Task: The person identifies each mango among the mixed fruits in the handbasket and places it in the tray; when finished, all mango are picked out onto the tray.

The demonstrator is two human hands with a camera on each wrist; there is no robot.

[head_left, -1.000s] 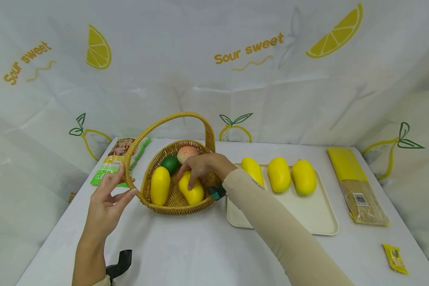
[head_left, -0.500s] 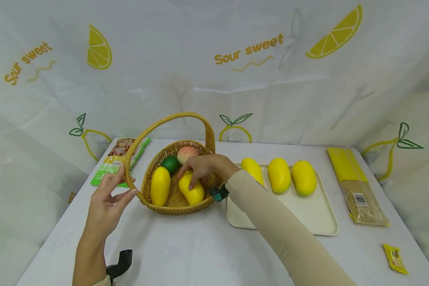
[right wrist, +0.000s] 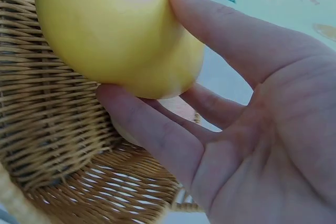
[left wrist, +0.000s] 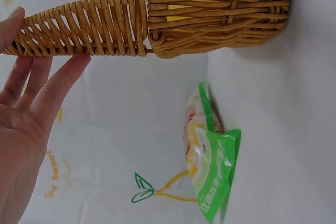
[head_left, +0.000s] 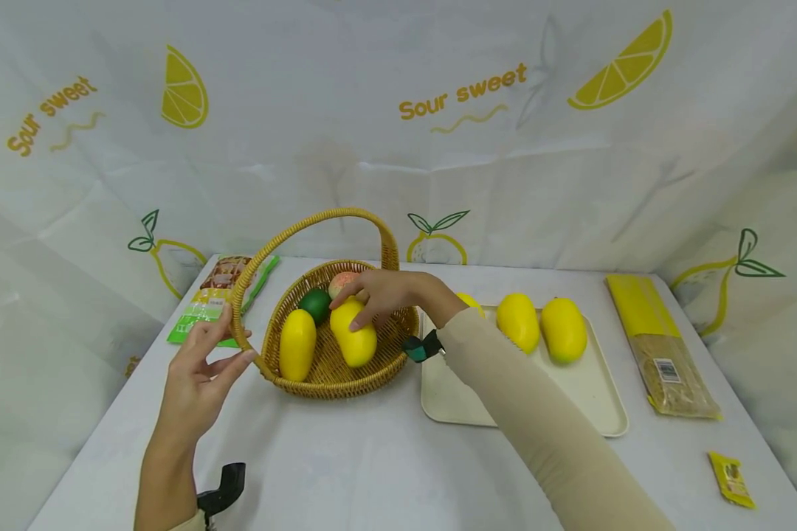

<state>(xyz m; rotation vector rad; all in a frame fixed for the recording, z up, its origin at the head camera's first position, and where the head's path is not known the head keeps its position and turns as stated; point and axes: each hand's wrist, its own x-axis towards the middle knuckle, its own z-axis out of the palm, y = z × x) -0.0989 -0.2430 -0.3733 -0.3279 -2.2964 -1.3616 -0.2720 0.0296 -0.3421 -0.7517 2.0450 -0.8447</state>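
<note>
Head view: right grip (head_left: 390, 290) pinches a yellow mango (head_left: 353, 341) in or just above the wicker basket (head_left: 345, 389), left grip (head_left: 199, 376) holds the handle (head_left: 319, 216); the mango probably handles light, stiff, slippery: best held mid-body.

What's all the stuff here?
Basket: 1, tan, on table
Tray: 1, cream, right of basket
Held mango: 1, yellow, right hand
Basket mango: 1, yellow, left side
Tray mangoes: 3, yellow, on tray
Green fruit: 1, green, in basket
Peach: 1, pink, basket's back
Snack bag: 1, partly green, back left
Long packet: 1, yellow-brown, right of tray
Small packet: 1, yellow, front right
Table: 1, white, underneath
Curtain: count unclear, white, behind
Wrist gadgets: 2, dark, on wrists
Sleeves: 2, beige, on arms
Hands: 2, bare, left on handle, right on mango
</note>
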